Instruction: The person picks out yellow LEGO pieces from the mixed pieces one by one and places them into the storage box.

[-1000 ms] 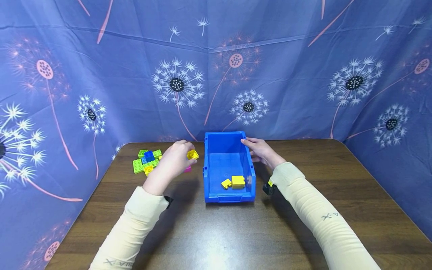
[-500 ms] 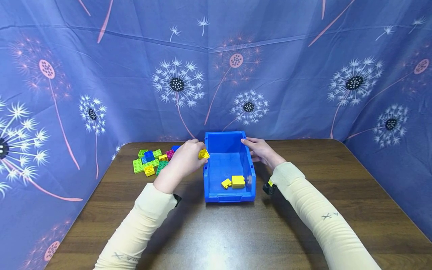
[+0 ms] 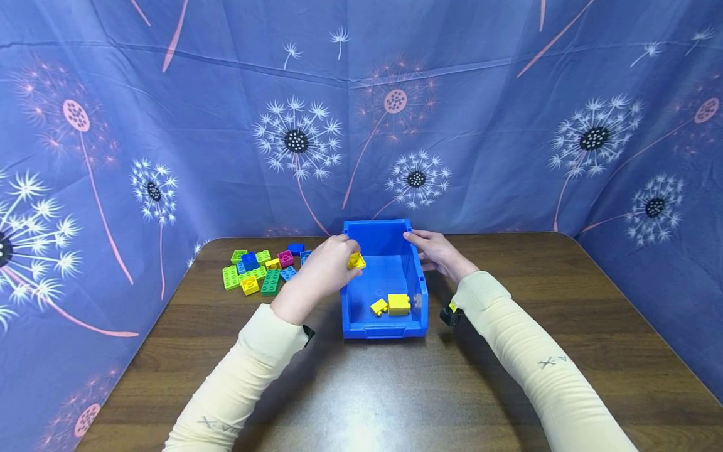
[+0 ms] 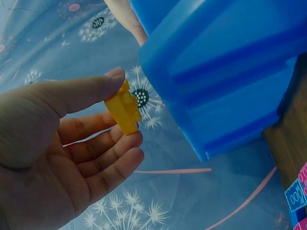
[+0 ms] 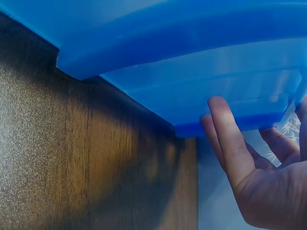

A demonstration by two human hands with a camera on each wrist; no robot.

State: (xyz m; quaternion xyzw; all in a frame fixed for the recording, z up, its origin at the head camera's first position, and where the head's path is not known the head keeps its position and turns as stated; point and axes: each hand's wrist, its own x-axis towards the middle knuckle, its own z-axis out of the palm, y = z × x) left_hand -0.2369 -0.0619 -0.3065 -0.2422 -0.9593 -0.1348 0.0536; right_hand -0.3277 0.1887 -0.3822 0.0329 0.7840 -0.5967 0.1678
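A yellow toy brick [image 3: 356,261] is pinched between the thumb and fingertips of my left hand [image 3: 330,263], which is above the left wall of a blue plastic bin [image 3: 384,333]. The left wrist view shows the same yellow brick [image 4: 123,112] with its studs facing the bin. My right hand [image 3: 443,253] holds the bin's right side near the back, thumb at the rim and fingers outside against the wall. On the bin floor lie a larger yellow brick [image 3: 398,304] and a smaller yellow brick [image 3: 379,307].
Left of the bin lie several loose toy bricks, among them a dark green brick [image 3: 270,282], a yellow brick [image 3: 250,285], a magenta brick [image 3: 285,257] and a blue brick [image 3: 249,260]. A dandelion-patterned cloth [image 3: 226,157] hangs behind the wooden table [image 3: 508,301].
My left hand has moved right with the yellow brick, from beside the bin to above its left wall, uncovering more loose bricks. The right hand and the bin have stayed put.
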